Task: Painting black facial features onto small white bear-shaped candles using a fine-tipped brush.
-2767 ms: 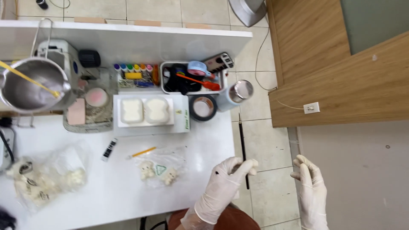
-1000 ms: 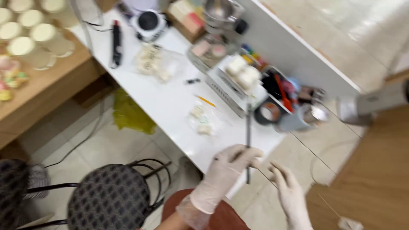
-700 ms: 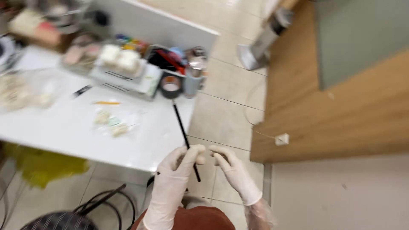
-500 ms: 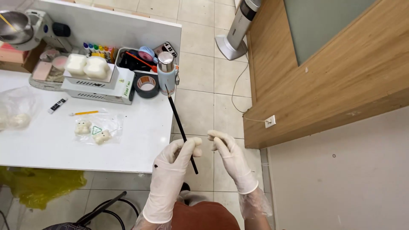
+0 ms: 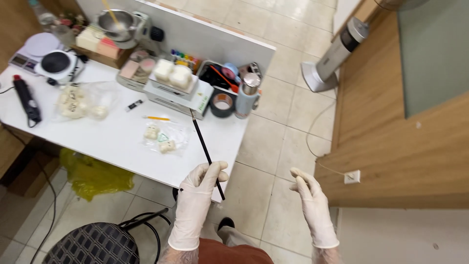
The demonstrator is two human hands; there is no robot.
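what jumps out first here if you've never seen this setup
The white-gloved left hand pinching a thin black rod that slants over the near edge of the white table. The gloved right hand hangs open and empty over the tiled floor. Far back, a steel mixing bowl gleams.

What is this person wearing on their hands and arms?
Both the left hand and the right hand wear thin, whitish disposable gloves that fit snugly and reach past the wrists. Below each glove's cuff, the forearm is covered by a clear, crinkled plastic sleeve. No rings, watches or markings show on the gloves.
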